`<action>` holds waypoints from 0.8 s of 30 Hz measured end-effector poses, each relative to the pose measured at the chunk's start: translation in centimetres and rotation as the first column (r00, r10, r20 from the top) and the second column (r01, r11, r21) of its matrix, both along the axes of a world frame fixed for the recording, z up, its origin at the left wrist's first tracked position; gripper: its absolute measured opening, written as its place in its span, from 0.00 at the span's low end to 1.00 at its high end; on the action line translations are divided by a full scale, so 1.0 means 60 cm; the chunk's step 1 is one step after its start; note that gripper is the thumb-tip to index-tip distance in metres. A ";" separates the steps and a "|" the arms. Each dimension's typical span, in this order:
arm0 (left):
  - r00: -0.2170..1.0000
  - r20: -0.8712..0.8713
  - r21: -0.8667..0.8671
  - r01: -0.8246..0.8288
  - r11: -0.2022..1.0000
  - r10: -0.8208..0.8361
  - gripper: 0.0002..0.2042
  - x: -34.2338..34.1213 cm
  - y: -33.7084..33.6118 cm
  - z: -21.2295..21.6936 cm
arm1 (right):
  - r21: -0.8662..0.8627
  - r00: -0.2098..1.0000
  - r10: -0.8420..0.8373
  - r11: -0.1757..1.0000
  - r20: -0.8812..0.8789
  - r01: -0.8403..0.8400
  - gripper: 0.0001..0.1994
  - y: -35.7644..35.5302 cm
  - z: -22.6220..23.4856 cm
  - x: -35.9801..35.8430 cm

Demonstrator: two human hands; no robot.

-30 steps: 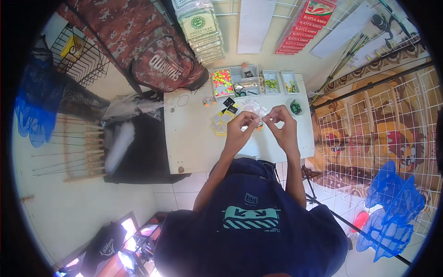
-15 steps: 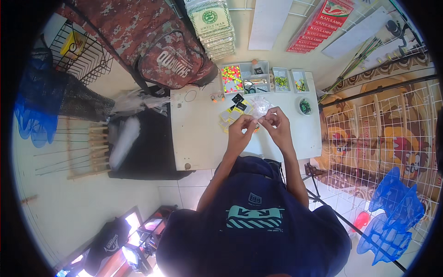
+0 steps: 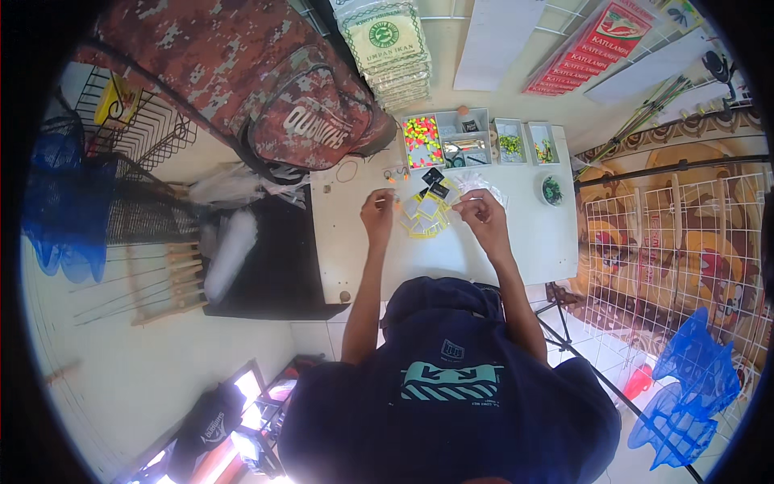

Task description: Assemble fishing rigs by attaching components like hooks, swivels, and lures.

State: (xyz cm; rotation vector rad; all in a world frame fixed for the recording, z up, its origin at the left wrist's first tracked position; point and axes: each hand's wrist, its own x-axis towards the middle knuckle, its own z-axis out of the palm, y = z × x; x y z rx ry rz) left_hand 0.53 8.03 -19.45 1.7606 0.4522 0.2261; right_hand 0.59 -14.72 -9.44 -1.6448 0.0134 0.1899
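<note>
My left hand (image 3: 377, 214) rests on the white table (image 3: 355, 258), fingers pinched around a small orange piece (image 3: 396, 206) at the fingertips. My right hand (image 3: 477, 211) is a little apart to the right, with its fingers curled together. What it pinches is too small to make out. Between the two hands lies a heap of small clear packets with yellow edges (image 3: 425, 218). A crumpled clear plastic bag (image 3: 486, 187) lies just beyond my right hand. Two small black cards (image 3: 436, 182) lie behind the heap.
Open grey trays with bright small parts (image 3: 422, 139) line the table's far edge, and a small round dish (image 3: 552, 190) stands to their right. A camouflage bag (image 3: 266, 89) lies to the far left. A wire grid panel (image 3: 677, 242) stands on the right, blue nets (image 3: 685, 387) below it.
My hands were close together over the packets. Now they are apart, the left one having moved left. The view has shifted slightly.
</note>
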 end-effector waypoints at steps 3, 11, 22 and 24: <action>0.997 -0.005 0.180 -0.074 0.981 0.076 0.08 0.024 0.080 -0.082 | 0.032 0.999 0.027 0.999 -0.024 -0.026 0.07 0.008 -0.014 0.003; 0.989 -0.125 0.489 -0.005 0.873 0.076 0.17 0.086 0.101 -0.102 | -0.012 0.997 -0.011 1.000 -0.078 0.010 0.06 -0.016 -0.018 0.001; 0.977 -0.026 0.819 0.143 0.556 -0.213 0.19 -0.011 0.058 -0.106 | 0.060 0.991 0.037 0.998 -0.130 -0.030 0.06 0.012 -0.013 0.009; 0.979 -0.041 0.839 0.143 0.524 -0.201 0.20 -0.007 0.056 -0.105 | 0.012 0.990 0.062 0.998 -0.130 -0.061 0.06 0.011 -0.014 0.010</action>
